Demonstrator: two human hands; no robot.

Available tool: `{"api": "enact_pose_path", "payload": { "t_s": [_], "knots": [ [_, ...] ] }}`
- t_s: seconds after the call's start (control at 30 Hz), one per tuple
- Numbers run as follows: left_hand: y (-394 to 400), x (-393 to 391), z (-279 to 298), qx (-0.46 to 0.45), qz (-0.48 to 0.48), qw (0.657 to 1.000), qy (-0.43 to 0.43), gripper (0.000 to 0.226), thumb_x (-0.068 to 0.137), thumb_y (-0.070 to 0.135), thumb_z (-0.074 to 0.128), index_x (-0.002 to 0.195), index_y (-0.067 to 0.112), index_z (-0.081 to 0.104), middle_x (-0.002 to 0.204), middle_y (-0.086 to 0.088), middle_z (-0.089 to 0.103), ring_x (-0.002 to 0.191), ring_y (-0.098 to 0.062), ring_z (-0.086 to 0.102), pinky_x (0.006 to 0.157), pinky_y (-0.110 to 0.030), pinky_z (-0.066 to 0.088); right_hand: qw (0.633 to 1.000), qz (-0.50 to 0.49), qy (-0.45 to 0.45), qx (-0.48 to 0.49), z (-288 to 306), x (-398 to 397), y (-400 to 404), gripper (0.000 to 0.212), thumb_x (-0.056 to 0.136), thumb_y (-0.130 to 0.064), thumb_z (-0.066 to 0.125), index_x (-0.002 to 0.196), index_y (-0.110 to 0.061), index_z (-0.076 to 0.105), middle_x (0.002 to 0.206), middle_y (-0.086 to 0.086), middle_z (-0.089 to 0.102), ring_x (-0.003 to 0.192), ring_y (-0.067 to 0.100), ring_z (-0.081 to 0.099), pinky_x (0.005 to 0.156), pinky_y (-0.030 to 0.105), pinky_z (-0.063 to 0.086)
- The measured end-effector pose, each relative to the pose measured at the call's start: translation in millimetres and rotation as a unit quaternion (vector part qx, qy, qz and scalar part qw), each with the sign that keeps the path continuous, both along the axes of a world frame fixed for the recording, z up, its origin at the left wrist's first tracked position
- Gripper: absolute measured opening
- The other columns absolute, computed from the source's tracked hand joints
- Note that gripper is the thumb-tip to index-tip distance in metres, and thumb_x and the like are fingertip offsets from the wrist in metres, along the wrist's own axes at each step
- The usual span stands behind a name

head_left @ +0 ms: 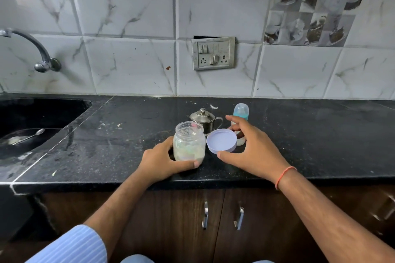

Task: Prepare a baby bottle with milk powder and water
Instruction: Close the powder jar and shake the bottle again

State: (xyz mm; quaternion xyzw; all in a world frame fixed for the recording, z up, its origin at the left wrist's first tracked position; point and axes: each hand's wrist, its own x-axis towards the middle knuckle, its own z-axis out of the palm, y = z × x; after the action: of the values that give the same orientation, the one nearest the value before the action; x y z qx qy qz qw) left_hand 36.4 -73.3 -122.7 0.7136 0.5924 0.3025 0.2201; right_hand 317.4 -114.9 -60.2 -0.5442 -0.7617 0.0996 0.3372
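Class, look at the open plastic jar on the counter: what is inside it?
The jar, gripped by the left hand, holds pale powder with a pink piece near its mouth. The hand covers the lower left wall, so the powder there is hidden.

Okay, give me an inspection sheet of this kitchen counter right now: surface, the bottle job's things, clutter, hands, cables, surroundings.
Surface: black stone counter, dusty, with white specks and scraps.
Job's things: clear jar of pale powder, open, upright; lilac lid off, held tilted beside it; baby bottle capped, upright behind the lid; steel lidded pot behind the jar.
Clutter: torn white scrap near the wall.
Hands: left hand grips the jar; right hand holds the lid by its rim.
Cables: nothing seen.
Surroundings: sink at left holding a pan and spoon; tap; switch panel on marble tiles; cabinet doors below.
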Motion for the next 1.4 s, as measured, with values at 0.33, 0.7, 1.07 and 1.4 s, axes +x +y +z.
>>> {"api": "enact_pose_path", "payload": {
  "t_s": [0.33,0.7,1.07,1.4],
  "knots": [
    [1.0,2.1,3.3,0.026,-0.031,0.998,0.041,0.084,0.055,0.092,0.075,0.129,0.054,0.059,0.102,0.041,0.068,0.108,0.003,0.063,0.116,-0.048,0.042,0.997,0.081,0.001,-0.018,53.1,-32.5,37.1,0.086,0.068,-0.050,0.094,0.143,-0.047,0.051,0.129,-0.022,0.062,0.104,0.000,0.070,0.097,0.030,0.057],
    [5.2,1.5,1.1,0.015,-0.031,0.998,0.050,0.082,0.051,0.092,0.073,0.118,0.047,0.065,0.103,0.032,0.072,0.113,-0.003,0.066,0.113,-0.049,0.039,0.915,0.247,-0.313,-0.067,104.3,-85.3,75.8,0.067,0.072,-0.043,0.091,0.133,-0.049,0.065,0.130,-0.023,0.063,0.107,0.005,0.062,0.093,0.032,0.054],
    [5.4,3.2,2.3,0.012,-0.023,0.998,0.051,0.082,0.051,0.092,0.072,0.117,0.044,0.065,0.103,0.028,0.072,0.113,-0.006,0.066,0.112,-0.048,0.039,0.883,0.199,-0.424,-0.045,114.8,-105.9,73.3,0.066,0.072,-0.079,0.076,0.118,-0.032,0.072,0.112,-0.016,0.071,0.092,-0.001,0.063,0.079,0.022,0.050],
    [4.7,3.6,2.9,0.008,-0.026,0.999,0.047,0.079,0.052,0.090,0.074,0.118,0.048,0.063,0.108,0.031,0.071,0.119,-0.007,0.065,0.116,-0.049,0.035,0.879,0.066,-0.469,0.051,120.0,-95.6,64.4,0.084,0.085,-0.095,0.026,0.082,-0.025,0.072,0.085,-0.006,0.073,0.079,0.015,0.065,0.067,0.033,0.049]
  ]
}}
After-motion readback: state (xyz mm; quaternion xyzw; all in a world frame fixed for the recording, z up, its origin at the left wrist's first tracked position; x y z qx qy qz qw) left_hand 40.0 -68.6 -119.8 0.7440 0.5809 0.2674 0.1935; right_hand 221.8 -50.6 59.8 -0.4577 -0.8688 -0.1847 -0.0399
